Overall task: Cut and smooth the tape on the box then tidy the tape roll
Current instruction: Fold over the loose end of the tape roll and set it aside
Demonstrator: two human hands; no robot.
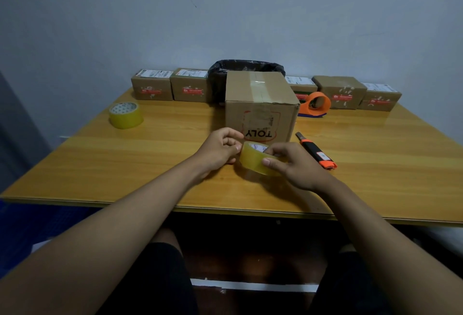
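Note:
A brown cardboard box (pixel 260 104) with clear tape along its top seam stands in the middle of the wooden table (pixel 125 159). In front of it I hold a roll of yellowish clear tape (pixel 253 161) just above the table. My right hand (pixel 293 164) grips the roll from the right, fingers over its rim. My left hand (pixel 220 148) pinches at the roll's left edge with thumb and fingertips. An orange and black utility knife (pixel 317 151) lies on the table to the right of the box.
A second tape roll (pixel 125 115) sits at the left. An orange tape dispenser (pixel 317 104) stands behind the box on the right. Several small cardboard parcels (pixel 152 87) line the back edge, with a black-lined bin (pixel 246 66) behind the box.

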